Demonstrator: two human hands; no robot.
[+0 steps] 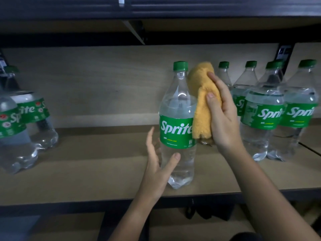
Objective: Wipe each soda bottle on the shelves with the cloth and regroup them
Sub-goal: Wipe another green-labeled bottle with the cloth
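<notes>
A: Head view, single frame. Right hand (224, 119) has its grip closed round a bunched yellow cloth (202, 101), which is pressed against the side of the centre bottle (178, 126), from the neck down to the label. Left hand (158, 164) is open, fingers spread; its thumb lies over the lower body below the label, though whether it bears on the plastic I cannot tell.

B: Where does the bottle stand?

A: Upright on the wooden shelf (104, 171), between the two grips and towards the front edge. Cap on, clear liquid inside.

B: Risks?

A: Judgement only. The cloth pushes sideways high on the bottle while the left grip is not closed, so the bottle could tip or skid away from the right hand. Being close to the front edge, a slip might take it off the shelf. The right-hand bottles (271, 115) stand just behind the cloth hand; a wide stroke could knock one.

B: Hard to read?

A: The far side of the centre bottle, and whatever the cloth covers. The left-hand bottles (22, 122) are dim, warped by the lens and partly cut off by the frame edge; the count on either side is uncertain since they overlap. Which bottles are already wiped cannot be judged.
</notes>
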